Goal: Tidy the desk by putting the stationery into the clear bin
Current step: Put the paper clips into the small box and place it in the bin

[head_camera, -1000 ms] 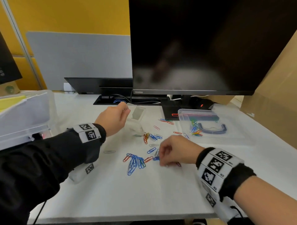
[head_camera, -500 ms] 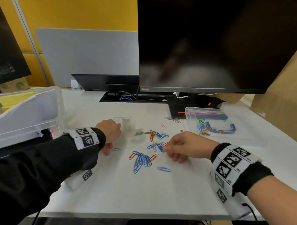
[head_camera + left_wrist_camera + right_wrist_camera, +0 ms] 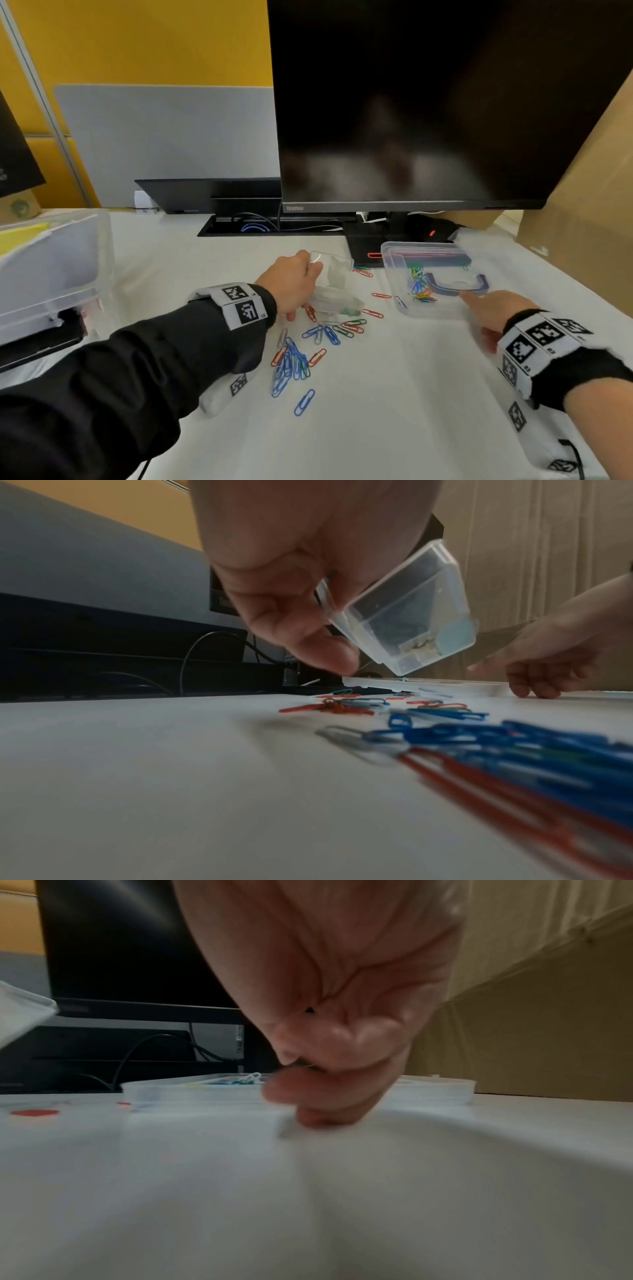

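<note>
Coloured paper clips (image 3: pixel 294 363) lie scattered mid-desk, and show blurred in the left wrist view (image 3: pixel 479 739). The clear bin (image 3: pixel 394 270) sits to their right, with several clips and a blue handle inside. My left hand (image 3: pixel 305 274) grips a small clear plastic box (image 3: pixel 332 274), held tilted between thumb and fingers (image 3: pixel 411 620). My right hand (image 3: pixel 479 308) is at the bin's near right edge, with its lower fingers touching the desk. Its fingers are curled, and a thin paper clip (image 3: pixel 308 1065) glints between thumb and finger. The bin's rim (image 3: pixel 192 1093) is just beyond.
A large black monitor (image 3: pixel 411 102) stands behind the bin, its base close to the bin's far edge. A big translucent storage box (image 3: pixel 51 267) fills the left side. A cardboard box (image 3: pixel 582 222) is at the right, and a cable slot (image 3: pixel 257 226) at the back.
My right hand left the clip pile and moved right to the bin's near edge. My left hand came off the desk surface and took hold of the small clear box.
</note>
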Motion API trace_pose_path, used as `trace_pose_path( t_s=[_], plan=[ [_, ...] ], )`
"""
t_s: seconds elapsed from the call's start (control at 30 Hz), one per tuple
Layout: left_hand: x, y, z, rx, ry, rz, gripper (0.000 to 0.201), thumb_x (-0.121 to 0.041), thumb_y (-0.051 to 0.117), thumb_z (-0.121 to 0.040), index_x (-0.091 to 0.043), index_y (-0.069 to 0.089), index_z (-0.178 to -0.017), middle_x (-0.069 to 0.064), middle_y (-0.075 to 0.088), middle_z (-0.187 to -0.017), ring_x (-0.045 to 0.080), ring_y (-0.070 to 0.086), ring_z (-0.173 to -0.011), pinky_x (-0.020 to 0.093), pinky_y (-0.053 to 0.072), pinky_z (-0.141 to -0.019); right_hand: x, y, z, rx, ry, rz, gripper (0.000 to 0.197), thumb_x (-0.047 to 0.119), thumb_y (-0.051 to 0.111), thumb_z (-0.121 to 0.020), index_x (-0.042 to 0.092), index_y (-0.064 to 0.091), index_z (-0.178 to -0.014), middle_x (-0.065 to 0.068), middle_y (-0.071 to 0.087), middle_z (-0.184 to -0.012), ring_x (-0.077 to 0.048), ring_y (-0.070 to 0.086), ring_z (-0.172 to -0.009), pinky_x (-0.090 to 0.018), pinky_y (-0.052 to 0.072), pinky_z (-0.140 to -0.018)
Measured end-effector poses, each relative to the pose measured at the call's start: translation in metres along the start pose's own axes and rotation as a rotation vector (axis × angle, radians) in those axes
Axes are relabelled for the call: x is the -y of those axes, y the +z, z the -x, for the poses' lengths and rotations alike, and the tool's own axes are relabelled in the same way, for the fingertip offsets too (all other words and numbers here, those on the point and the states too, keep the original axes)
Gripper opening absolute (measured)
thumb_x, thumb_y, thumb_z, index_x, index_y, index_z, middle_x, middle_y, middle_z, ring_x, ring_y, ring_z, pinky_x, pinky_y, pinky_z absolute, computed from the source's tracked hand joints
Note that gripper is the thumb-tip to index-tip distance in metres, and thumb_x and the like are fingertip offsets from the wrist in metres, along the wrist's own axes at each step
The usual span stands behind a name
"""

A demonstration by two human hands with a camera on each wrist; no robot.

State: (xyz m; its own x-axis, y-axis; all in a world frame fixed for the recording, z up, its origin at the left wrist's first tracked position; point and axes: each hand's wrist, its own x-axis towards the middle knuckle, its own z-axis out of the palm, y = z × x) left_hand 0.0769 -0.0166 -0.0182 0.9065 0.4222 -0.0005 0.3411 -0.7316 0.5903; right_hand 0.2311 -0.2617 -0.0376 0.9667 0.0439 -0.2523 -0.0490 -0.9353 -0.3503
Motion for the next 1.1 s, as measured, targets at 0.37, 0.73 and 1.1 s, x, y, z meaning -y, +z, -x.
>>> trace_pose_path(
  t_s=[0.37,0.73,1.1],
  plan=[
    [0.003,-0.001,-0.004,-0.047,0.007,-0.011,0.027,-0.036,0.031,-0.099,-0.014,0.044,-0.092,0.005,0.059,-0.075,0.012,0.053,-0.040,0.037,0.055,-0.060,-0.012,-0.009,-0.013,0.051,-0.008,-0.607,0.026,0.009,0.051,-0.091,0.014,0.043,-0.066,0.011,0.048,-0.024,-0.006,0.051,-0.024,-0.023,0.051,-0.057],
    [0.007,0.000,-0.006,-0.081,-0.031,-0.068,0.028,-0.039,0.030,-0.099,-0.015,0.044,-0.100,0.011,0.062,-0.090,0.018,0.056,-0.048,0.035,0.056,-0.063,0.015,-0.012,0.027,-0.277,0.009,-0.548,0.047,0.007,0.056,-0.084,-0.010,0.032,-0.121,-0.030,0.057,-0.112,-0.042,0.059,-0.104,-0.037,0.053,-0.073],
    [0.007,0.000,-0.006,-0.110,-0.023,-0.103,0.030,-0.040,0.028,-0.099,-0.014,0.044,-0.106,0.010,0.059,-0.095,0.024,0.062,-0.059,0.032,0.054,-0.057,0.034,-0.014,0.057,-0.413,-0.279,-0.726,0.031,0.018,0.034,-0.093,-0.002,0.054,-0.104,-0.027,0.061,-0.103,-0.043,0.059,-0.097,-0.054,0.049,-0.087]
  ],
)
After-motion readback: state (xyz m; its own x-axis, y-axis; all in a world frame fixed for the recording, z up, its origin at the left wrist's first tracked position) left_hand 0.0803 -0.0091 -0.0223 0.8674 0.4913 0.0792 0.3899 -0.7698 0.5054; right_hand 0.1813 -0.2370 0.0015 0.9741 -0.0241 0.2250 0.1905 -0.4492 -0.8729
